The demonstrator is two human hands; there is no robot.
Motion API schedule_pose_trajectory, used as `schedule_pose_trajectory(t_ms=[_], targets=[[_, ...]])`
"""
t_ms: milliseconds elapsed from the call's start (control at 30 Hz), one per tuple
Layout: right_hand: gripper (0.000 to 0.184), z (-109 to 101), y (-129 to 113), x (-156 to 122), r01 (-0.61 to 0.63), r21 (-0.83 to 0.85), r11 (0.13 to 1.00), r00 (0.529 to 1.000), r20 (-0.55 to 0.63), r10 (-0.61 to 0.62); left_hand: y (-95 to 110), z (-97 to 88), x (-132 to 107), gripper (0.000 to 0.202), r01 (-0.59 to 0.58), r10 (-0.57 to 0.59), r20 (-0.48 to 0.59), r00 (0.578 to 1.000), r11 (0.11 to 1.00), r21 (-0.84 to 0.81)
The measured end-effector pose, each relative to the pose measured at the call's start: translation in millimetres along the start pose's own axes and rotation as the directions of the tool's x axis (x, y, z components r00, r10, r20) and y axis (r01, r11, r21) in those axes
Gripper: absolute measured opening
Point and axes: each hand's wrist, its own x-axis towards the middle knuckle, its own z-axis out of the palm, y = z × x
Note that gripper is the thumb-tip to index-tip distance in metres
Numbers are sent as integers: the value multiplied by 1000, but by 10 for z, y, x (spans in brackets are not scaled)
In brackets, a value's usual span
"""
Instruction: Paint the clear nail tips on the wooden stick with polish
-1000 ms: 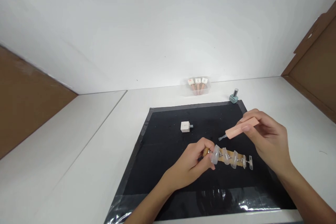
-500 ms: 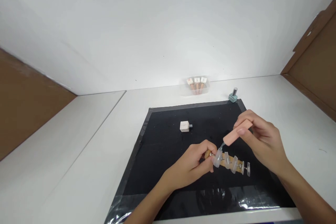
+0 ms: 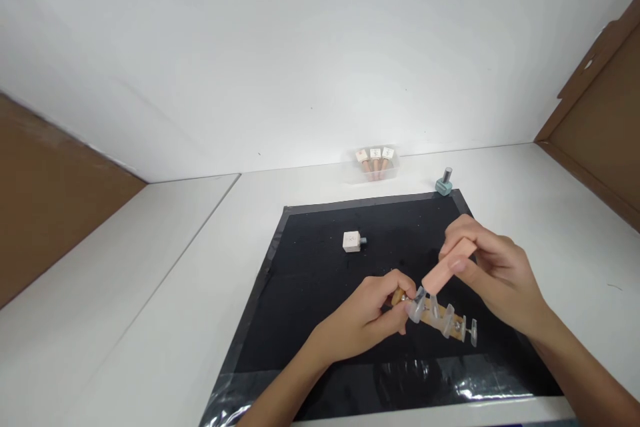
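My left hand (image 3: 373,310) is closed on the left end of a wooden nail tip stand (image 3: 456,327), which carries several clear false nails (image 3: 447,320) in a row. Pinched in my right hand (image 3: 493,270) is a nail polish brush with a long peach cap (image 3: 449,267). Its bristle end meets the false nail (image 3: 417,305) nearest my left fingers, and a dark smear shows there. A white square polish bottle (image 3: 351,241) lies on its side, uncapped, its neck pointing right, beyond my left hand.
Under my hands lies a black mat (image 3: 300,280) with taped shiny edges. A teal bottle with a silver cap (image 3: 444,183) stands past its far right corner. A clear tray (image 3: 353,177) with three peach-capped bottles sits by the white wall. Brown cardboard (image 3: 605,107) borders the right side.
The brush in my right hand has shifted slightly left and down, its cap now lower over the false nails. The nail tip stand has tilted a little and dropped slightly.
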Motion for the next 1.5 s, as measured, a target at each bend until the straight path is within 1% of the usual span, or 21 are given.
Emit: schedule_pose_trajectory(t_ms=[33, 100, 167, 233, 300, 367, 433, 467, 533, 633, 700, 767, 833, 900, 1033, 1133, 1200, 1267, 1333, 1433, 1500], targets=[[15, 3, -1, -2, -7, -16, 1000, 1000, -5, 7, -7, 2, -3, 14, -1, 1, 0, 1000, 999, -32], [17, 10, 0, -10, -24, -46, 999, 996, -89, 20, -24, 9, -8, 21, 0, 0, 1, 1000, 993, -121], [18, 17, 7, -22, -14, -5, 1000, 988, -154, 13, -37, 17, -7, 27, -2, 3, 5, 1000, 972, -237], [17, 23, 19, -34, 26, 70, 997, 993, -115, -18, -42, 26, 1, 32, -7, 11, 9, 1000, 936, -351], [17, 28, 34, -41, 57, 84, 995, 997, -56, -53, -46, 33, 11, 34, -2, 8, 11, 1000, 896, -444], [14, 30, 45, -43, 59, 23, 998, 995, -85, -57, -55, 38, 17, 33, 7, 1, 16, 1000, 856, -517], [13, 30, 50, -44, 60, -15, 998, 984, -168, -61, -69, 41, 17, 30, 0, 13, 18, 1000, 816, -579], [13, 30, 51, -44, 71, -1, 998, 980, -187, -70, -76, 41, 16, 29, -10, 26, 18, 999, 797, -604], [15, 28, 50, -46, 101, 70, 992, 985, -149, -90, -84, 41, 17, 28, -20, 45, 22, 999, 765, -643], [14, 25, 53, -49, 97, 87, 991, 994, -54, -92, -77, 41, 25, 29, -2, 32, 32, 999, 743, -669], [10, 25, 59, -50, 86, 31, 996, 992, -99, -83, -70, 41, 30, 29, 5, 22, 31, 999, 737, -676], [11, 26, 67, -52, 102, 41, 994, 985, -144, -95, -66, 40, 34, 28, 4, 25, 32, 999, 732, -681], [13, 26, 72, -54, 127, 107, 986, 988, -107, -116, -65, 40, 35, 27, 0, 34, 36, 999, 726, -688], [12, 24, 73, -55, 117, 113, 987, 992, -53, -111, -67, 40, 36, 27, -2, 41, 41, 998, 724, -689], [10, 17, 66, -51, 90, 44, 995, 989, -123, -84, -71, 44, 36, 29, 2, 22, 27, 999, 735, -679], [14, 24, 56, -48, 112, 139, 984, 992, -70, -103, -63, 41, 37, 31, 11, 11, 28, 1000, 741, -671], [13, 33, 53, -50, 81, 126, 989, 996, -35, -77, -56, 36, 39, 32, 12, 9, 28, 1000, 750, -661], [10, 40, 55, -56, 51, 69, 996, 996, -80, -46, -53, 32, 40, 31, 13, 1, 22, 1000, 763, -647], [10, 43, 59, -65, 63, 84, 994, 992, -115, -53, -52, 29, 43, 31, 17, -8, 16, 1000, 772, -635], [14, 43, 62, -73, 101, 187, 977, 995, -16, -100, -50, 29, 47, 31, 18, -10, 17, 1000, 772, -635], [12, 41, 62, -72, 83, 159, 984, 996, 20, -87, -48, 31, 51, 31, 17, -8, 17, 1000, 770, -638]])
